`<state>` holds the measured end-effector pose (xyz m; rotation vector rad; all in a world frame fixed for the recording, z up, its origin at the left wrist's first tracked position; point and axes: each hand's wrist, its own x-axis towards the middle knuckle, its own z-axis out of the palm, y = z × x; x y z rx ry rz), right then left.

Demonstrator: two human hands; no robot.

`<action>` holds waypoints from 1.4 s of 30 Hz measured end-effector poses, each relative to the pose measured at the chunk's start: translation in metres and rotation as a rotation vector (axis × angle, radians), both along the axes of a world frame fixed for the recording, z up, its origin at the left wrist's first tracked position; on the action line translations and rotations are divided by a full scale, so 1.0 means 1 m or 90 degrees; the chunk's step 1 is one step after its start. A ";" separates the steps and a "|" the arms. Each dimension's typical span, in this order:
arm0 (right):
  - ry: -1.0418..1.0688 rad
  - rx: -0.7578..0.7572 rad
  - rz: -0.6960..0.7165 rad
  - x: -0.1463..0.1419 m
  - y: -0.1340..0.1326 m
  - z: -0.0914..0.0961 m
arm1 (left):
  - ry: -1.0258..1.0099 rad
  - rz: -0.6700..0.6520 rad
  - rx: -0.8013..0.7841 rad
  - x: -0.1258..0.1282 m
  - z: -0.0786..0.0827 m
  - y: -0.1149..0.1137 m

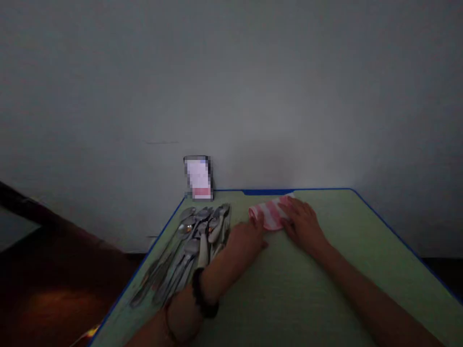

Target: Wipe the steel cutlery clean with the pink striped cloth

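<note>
On the pale green, blue-edged table (325, 289), both hands meet at a folded pink-and-white striped cloth (270, 214).
Right hand (304, 224) lies flat, fingers spread, on the cloth's right end; left hand (246, 238) rests open beside its left end, gripping nothing, next to the heap of steel spoons (197, 241). Judged step: readying the cloth; a spoon would need lifting.

Spoons (191, 246) (heaped), green table (325, 289), card (198, 177)
</note>
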<state>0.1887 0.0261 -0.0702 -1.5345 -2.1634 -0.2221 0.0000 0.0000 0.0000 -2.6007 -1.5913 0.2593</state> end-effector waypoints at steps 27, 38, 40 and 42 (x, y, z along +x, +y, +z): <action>0.099 0.073 -0.122 0.000 -0.003 0.008 | -0.035 -0.086 -0.091 -0.018 0.007 -0.002; 0.155 -0.035 -0.026 0.008 0.004 0.004 | -0.064 -0.107 0.001 -0.029 0.013 0.019; 0.136 -0.040 -0.014 0.009 0.006 -0.001 | -0.084 -0.114 -0.011 -0.030 0.004 0.024; 0.142 -0.042 -0.018 0.011 0.009 -0.005 | -0.084 -0.087 -0.029 -0.030 -0.006 0.029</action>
